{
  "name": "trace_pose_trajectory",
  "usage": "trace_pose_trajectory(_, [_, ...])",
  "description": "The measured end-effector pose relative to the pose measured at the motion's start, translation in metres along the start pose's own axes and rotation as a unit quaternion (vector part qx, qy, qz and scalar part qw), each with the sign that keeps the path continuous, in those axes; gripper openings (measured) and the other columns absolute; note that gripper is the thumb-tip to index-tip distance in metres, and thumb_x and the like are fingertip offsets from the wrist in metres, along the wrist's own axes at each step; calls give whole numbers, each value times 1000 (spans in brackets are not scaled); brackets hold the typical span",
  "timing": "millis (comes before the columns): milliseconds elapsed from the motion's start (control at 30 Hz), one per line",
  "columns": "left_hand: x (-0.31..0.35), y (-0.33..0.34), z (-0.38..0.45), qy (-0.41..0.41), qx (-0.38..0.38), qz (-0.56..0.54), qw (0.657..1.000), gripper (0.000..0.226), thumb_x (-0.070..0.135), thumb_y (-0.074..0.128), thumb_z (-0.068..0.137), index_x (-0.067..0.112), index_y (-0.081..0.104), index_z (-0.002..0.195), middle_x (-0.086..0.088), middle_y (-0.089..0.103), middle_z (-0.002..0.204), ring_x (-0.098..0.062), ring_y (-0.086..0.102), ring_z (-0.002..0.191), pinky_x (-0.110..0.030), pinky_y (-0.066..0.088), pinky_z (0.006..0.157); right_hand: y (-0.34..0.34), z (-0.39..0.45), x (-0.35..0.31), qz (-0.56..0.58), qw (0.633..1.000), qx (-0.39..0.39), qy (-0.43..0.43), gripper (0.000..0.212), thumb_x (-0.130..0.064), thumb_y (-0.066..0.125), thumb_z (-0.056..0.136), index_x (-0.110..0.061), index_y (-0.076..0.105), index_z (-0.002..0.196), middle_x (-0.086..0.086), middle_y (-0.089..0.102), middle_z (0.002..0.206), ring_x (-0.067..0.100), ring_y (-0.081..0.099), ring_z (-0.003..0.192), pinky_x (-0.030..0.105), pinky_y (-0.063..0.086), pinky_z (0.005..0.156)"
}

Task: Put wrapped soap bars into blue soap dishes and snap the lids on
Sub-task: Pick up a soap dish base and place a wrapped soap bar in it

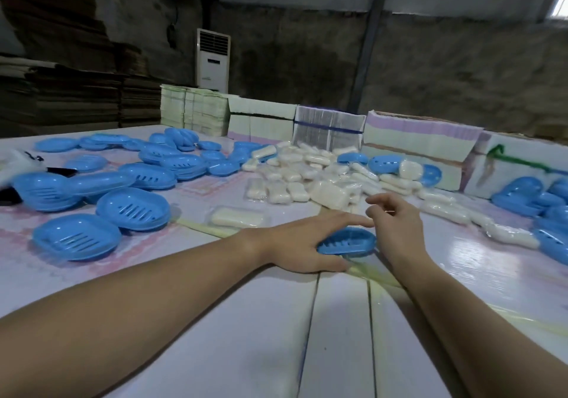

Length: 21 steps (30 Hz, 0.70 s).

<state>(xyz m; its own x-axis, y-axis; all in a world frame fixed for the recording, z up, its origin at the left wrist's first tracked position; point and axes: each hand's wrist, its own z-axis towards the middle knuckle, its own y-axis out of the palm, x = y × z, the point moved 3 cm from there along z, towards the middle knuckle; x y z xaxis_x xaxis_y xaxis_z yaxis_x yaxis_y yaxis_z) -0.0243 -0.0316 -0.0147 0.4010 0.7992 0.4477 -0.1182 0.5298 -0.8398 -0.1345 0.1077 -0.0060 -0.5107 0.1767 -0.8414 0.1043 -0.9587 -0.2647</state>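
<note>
A blue soap dish [349, 242] with a slotted bottom sits at the table's middle, tilted toward me. My left hand [302, 242] holds its left end, fingers stretched over the top and thumb along the near side. Just right of the dish, my right hand [395, 224] hovers with loosely curled fingers and holds nothing. One wrapped soap bar [236, 217] lies alone just beyond my left hand. A heap of wrapped soap bars [310, 171] lies farther back. I cannot tell whether the held dish contains soap.
Several loose blue dishes and lids [132, 208] spread over the left of the table, with more at the right edge [550, 210]. Stacked cartons and bundled flat boxes [415, 139] line the far edge. An air-conditioning unit [213, 59] stands behind.
</note>
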Motion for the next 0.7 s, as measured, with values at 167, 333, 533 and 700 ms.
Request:
trace_pose_trajectory(167, [-28, -10, -2, -96, 98, -77, 988, 57, 63, 70, 73, 52, 40, 120, 14, 51, 118, -3, 50, 111, -23, 44, 90, 13, 10, 2, -66, 997, -29, -10, 25, -14, 67, 84, -32, 65, 101, -7, 65, 100, 11, 61, 91, 14, 44, 64])
trace_pose_trajectory(333, [-32, -7, 2, -105, 100, -97, 985, 60, 63, 73, 67, 42, 46, 117, 10, 54, 109, -6, 54, 102, -29, 49, 86, 45, 45, -23, -331, 929, -113, -120, 51, -20, 67, 84, -27, 57, 133, 1, 60, 131, 21, 50, 119, 35, 44, 93])
trace_pose_trajectory(533, [-34, -7, 2, -91, 99, -133, 982, 58, 58, 80, 67, 35, 53, 113, 5, 58, 100, -12, 58, 93, -42, 52, 86, 90, 69, -12, -604, 749, -231, -146, 29, -22, 57, 91, -21, 54, 120, 7, 55, 130, 31, 41, 123, 45, 41, 90])
trace_pose_trajectory(700, [-36, -7, 3, -92, 90, -137, 982, 56, 55, 81, 71, 36, 50, 114, 4, 58, 101, -13, 58, 91, -41, 53, 84, 92, 77, -6, -584, 774, -207, -130, 49, -19, 53, 90, -24, 43, 138, 7, 60, 127, 31, 38, 123, 43, 37, 89])
